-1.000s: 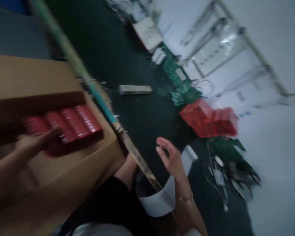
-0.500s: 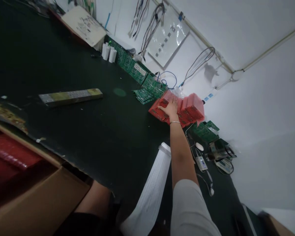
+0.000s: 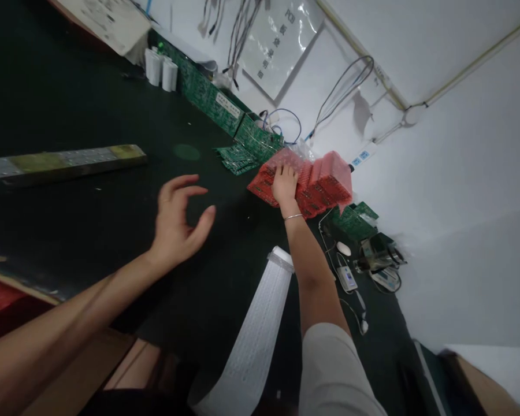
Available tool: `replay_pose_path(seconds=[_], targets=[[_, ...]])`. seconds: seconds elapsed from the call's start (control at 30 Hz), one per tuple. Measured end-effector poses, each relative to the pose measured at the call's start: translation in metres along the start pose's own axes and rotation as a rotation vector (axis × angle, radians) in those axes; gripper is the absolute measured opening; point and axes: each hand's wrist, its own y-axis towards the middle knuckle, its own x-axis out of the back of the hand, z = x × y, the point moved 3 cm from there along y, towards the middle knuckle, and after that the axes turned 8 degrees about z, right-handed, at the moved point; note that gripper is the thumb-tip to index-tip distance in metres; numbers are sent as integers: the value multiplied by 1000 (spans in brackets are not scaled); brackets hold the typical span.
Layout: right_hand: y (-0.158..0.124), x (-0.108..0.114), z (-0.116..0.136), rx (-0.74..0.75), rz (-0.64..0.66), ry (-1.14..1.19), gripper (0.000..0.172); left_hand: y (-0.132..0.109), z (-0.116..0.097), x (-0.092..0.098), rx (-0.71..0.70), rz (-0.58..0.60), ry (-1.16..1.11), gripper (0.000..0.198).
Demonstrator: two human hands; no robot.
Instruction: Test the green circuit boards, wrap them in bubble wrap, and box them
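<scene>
My right hand (image 3: 285, 183) rests on a row of red bubble-wrap packs (image 3: 325, 179) near the wall, its fingers laid over the left packs. Edges of boards show through the red wrap. Over the dark tabletop (image 3: 216, 271), my left hand (image 3: 179, 216) hangs with fingers curved and thumb apart, holding nothing, some way left of the packs. Bare green circuit boards (image 3: 238, 157) lie just beyond the packs' left end. A long white paper strip (image 3: 260, 323) runs from beside my right forearm down toward my lap.
A long metal bar (image 3: 69, 162) lies at left. White rolls (image 3: 161, 70) stand by a row of green boards (image 3: 203, 95) along the wall. Right of my arm are a small device with a screen (image 3: 347, 278), cables and more boards (image 3: 356, 222). A cardboard box (image 3: 78, 370) sits below the table edge.
My left hand has come into view from the lower left, over the table. My right hand has shifted slightly on the red packs, with its fingers closer together. The view has moved.
</scene>
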Motion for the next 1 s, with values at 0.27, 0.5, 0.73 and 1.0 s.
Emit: replay_pose_path(seconds=[0.27, 0.5, 0.73, 1.0], targets=[[-47, 4, 6, 215, -47, 101, 60, 80, 39, -110, 877, 326, -871, 55], [-175, 12, 56, 546, 57, 746, 43, 33, 36, -105, 1105, 483, -1118, 57], [-228, 55, 96, 427, 79, 1077, 72, -44, 12, -2, 1217, 185, -1061, 37], [-253, 68, 200, 393, 322, 1726, 79, -125, -4, 130, 1118, -171, -896, 56]])
